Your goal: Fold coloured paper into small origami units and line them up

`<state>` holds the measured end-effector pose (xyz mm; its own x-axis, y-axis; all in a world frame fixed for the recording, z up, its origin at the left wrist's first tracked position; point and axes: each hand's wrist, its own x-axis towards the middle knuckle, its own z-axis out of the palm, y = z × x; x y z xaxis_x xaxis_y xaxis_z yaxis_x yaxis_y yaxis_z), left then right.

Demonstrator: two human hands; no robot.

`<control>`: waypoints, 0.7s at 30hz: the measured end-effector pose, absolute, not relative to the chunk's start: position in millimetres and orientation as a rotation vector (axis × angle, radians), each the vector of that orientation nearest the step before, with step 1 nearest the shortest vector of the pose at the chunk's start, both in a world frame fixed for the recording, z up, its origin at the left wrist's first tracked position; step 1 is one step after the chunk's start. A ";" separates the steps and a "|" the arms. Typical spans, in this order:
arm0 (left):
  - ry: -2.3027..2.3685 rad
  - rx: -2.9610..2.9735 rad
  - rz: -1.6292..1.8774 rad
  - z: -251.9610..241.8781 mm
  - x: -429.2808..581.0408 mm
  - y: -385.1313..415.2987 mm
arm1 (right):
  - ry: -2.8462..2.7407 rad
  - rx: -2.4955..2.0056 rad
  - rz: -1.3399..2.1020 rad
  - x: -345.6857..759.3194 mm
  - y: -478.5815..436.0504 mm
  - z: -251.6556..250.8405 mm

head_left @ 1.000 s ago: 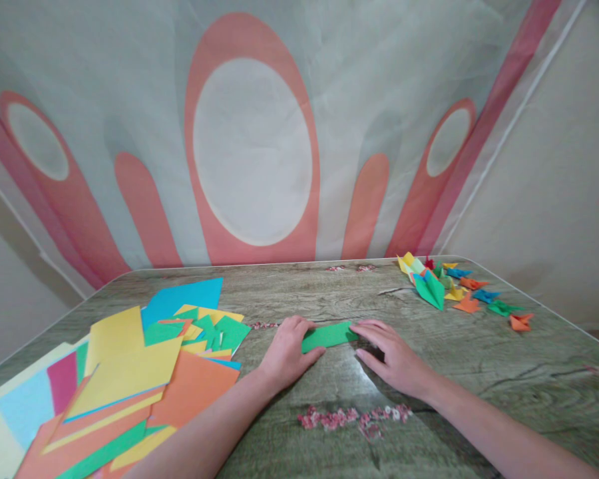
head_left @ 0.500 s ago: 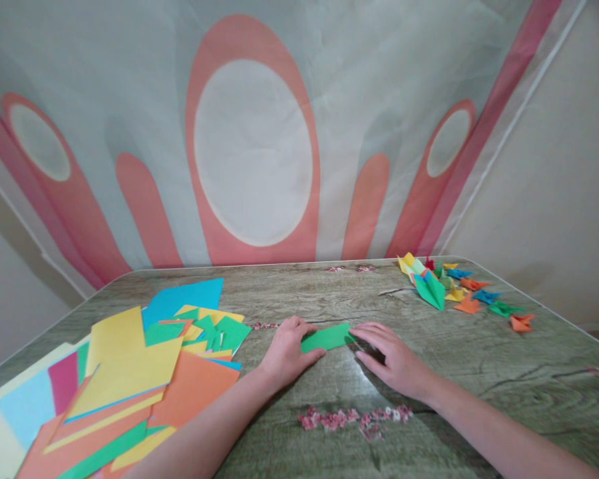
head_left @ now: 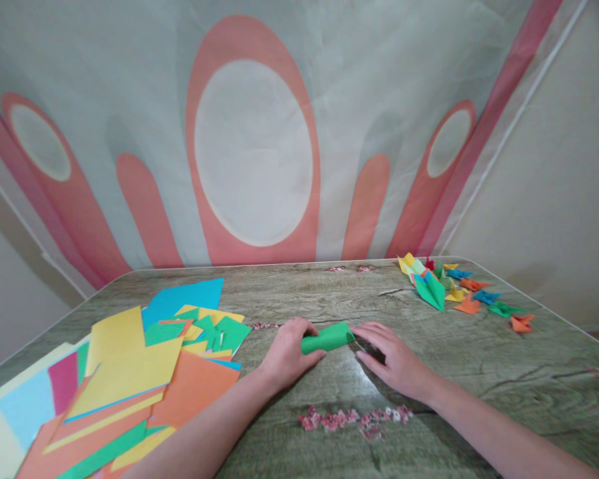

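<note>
A small green sheet of paper (head_left: 329, 338) lies near the middle of the table, curved up along its length like a half-rolled strip. My left hand (head_left: 292, 349) grips its left end, thumb in front and fingers behind. At the right end, my right hand (head_left: 387, 352) has its fingertips on the paper's edge, thumb held apart below the fingers. Whether that right thumb touches the paper is hard to see.
Loose coloured paper sheets (head_left: 130, 366) spread over the left side, with green and yellow scraps (head_left: 217, 332) on top. Small folded paper figures (head_left: 466, 304) and a green paper plane (head_left: 430, 291) stand at the right back. A printed curtain (head_left: 339, 133) hangs behind the wood-patterned table (head_left: 479, 426).
The green paper was flatter before; now its near edge curls over. Both hands have stayed almost in place.
</note>
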<state>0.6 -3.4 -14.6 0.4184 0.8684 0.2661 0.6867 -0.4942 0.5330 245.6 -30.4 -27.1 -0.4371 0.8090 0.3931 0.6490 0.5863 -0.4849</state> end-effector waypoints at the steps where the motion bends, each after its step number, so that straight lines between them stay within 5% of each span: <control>1: 1.335 2.324 0.744 -14.7 0.7 -3.8 | -2.216 -1.150 0.352 245.7 -30.9 -26.9; 21: 1.178 2.567 0.842 -7.4 -1.5 -9.1 | -2.079 -1.109 0.440 246.3 -33.9 -24.2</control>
<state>-1.5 -9.1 -7.4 0.5216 0.7452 0.4154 0.6347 -0.6643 0.3948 246.3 -33.9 -24.2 -0.3642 0.8210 0.4397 0.5722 0.5698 -0.5898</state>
